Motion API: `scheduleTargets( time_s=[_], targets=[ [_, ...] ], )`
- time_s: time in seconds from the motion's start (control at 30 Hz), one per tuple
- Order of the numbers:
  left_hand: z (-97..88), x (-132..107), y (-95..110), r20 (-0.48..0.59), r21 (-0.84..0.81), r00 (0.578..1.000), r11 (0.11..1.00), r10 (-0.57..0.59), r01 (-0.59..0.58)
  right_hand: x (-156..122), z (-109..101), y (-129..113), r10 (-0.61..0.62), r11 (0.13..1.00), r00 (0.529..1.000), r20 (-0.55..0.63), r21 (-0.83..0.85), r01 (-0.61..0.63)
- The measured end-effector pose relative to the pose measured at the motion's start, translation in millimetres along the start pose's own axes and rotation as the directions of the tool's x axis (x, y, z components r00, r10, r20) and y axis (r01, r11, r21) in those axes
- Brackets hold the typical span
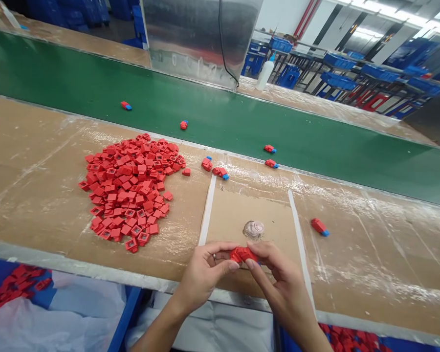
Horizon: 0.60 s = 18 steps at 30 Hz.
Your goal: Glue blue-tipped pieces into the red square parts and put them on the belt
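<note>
Left grip [198, 278] and right grip [284, 276] near each other, above the front part of the worktop [370, 264]. Both clamped, thumb against fingers, on a red piece [238, 253] held between them. Fingers cover much of it; cannot tell whether it is 1 part or 2 joined.

Just beyond the grips: a pale round lump [255, 228] on the worktop, with a white strip [207, 210] to its left and another to its right.

Left of the grips and farther off: a broad heap of red blocks [128, 183], many with square hollows showing. 1 loose block [186, 172] lies just beside the heap's right side.

Beyond the grips, slightly left: 2 red-and-blue pieces [220, 172] close together on the worktop. Right of the grips: 1 more [319, 226], lying alone.

Farther beyond: a green belt [77, 83] crosses the view, 4 red-and-blue pieces on it or at its near edge. Past the belt, a white bottle [265, 73] stands near a metal cabinet [198, 44].
</note>
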<state>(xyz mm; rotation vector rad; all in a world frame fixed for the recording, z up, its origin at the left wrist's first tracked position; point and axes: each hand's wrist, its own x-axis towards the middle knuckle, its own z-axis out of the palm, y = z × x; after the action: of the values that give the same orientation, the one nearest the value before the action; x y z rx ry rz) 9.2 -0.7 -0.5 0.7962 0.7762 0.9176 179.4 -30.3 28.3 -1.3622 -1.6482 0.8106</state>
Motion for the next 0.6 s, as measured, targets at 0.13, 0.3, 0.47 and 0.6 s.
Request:
scheduleTargets(
  time_s=[0.13,0.3,0.47,0.6],
  targets=[
    [1.1,0.4,0.8,-0.014,0.042,0.999,0.998,0.042,-0.042,-1.7,-0.1,-2.8,-0.048,0.997,0.999,0.026,-0.054,0.050],
    [0.1,-0.5,1.4,0.051,0.101,0.996,0.992,0.075,-0.080,-9.4,2.5,-1.6,-0.034,0.999,0.998,0.056,-0.041,0.037],
    [-0.6,-1.3,-1.1,0.056,0.071,0.998,0.997,0.003,-0.007,-15.3,4.0,3.2,-0.019,1.000,1.000,0.012,-0.006,0.019],
    [1.7,-1.3,-2.6,-0.043,0.017,0.997,0.997,-0.069,0.070,-13.5,4.4,7.2,-0.059,0.996,0.996,-0.069,-0.069,0.054]
  ],
)
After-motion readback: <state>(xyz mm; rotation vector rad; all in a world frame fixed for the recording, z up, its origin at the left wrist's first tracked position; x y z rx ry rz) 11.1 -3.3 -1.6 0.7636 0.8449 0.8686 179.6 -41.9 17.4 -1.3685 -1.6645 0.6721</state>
